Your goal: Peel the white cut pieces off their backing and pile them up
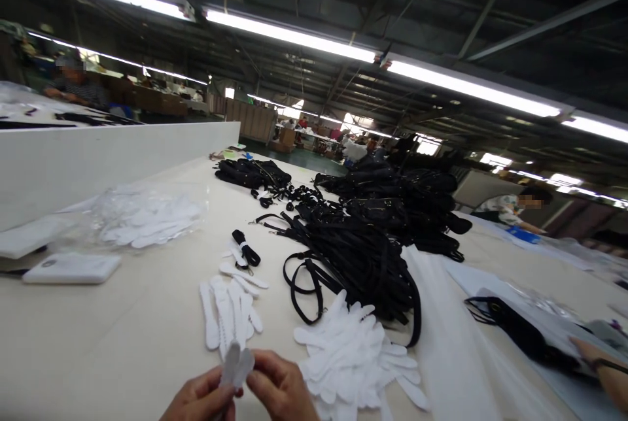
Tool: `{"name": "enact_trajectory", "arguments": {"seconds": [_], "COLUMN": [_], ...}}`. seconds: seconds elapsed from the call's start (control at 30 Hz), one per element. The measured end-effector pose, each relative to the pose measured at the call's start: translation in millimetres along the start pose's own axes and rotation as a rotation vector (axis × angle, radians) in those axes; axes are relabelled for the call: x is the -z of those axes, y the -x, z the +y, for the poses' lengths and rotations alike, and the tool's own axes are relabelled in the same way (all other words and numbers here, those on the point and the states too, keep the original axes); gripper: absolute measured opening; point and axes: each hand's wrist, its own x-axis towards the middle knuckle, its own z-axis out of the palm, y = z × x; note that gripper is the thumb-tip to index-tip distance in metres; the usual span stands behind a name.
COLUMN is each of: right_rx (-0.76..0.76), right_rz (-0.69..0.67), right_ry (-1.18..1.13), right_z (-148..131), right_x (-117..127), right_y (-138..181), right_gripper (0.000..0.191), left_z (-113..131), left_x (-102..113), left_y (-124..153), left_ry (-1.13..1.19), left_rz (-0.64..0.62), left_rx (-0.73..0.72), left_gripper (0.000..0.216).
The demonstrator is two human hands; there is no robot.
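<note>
My left hand [199,401] and my right hand [279,388] meet at the bottom edge of the view and pinch a small white foam strip [235,365] between them, held upright. Just beyond lies a row of the same white strips [228,313] on the cream table [122,342]. To the right of my hands sits a loose heap of white strips [353,355]. A big pile of black straps [353,257] stretches away behind it.
A clear bag of white pieces [147,215] and a flat white box [71,269] lie at left, by a white partition [98,159]. Black bags [412,199] are stacked far back. Another person's forearm [603,369] rests on a black bag [520,333] at right. A seated co-worker [515,208] works beyond.
</note>
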Motion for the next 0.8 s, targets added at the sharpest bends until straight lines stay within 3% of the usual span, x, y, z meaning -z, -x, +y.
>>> {"name": "enact_trajectory", "arguments": {"seconds": [0.1,0.27,0.53,0.67,0.8], "right_rx": [-0.018,-0.087,-0.087,-0.054,-0.046], "right_rz": [0.065,0.228,0.398,0.484,0.643], "right_ry": [-0.088,-0.193,-0.062,-0.053,0.227], "right_z": [-3.9,10.8,20.5,25.3,27.4], "right_x": [-18.6,-23.7,-16.6,17.4,87.1], "right_y": [-3.2,-5.6,-0.8,0.7,8.8], "right_gripper": [0.022,0.013,0.02,0.027,0.035], "left_z": [7.5,21.5,14.9,18.7,28.6], "left_x": [-0.7,-4.5,-2.5,12.8,25.5], "left_y": [4.5,16.7,9.8,5.5,13.5], "left_ry": [-0.064,-0.082,0.065,0.315,0.281], "left_rz": [-0.01,-0.001,0.207,0.253,0.209], "left_rx": [0.0,0.0,0.066,-0.029,-0.085], "left_gripper": [0.053,0.051,0.046,0.044,0.041]}}
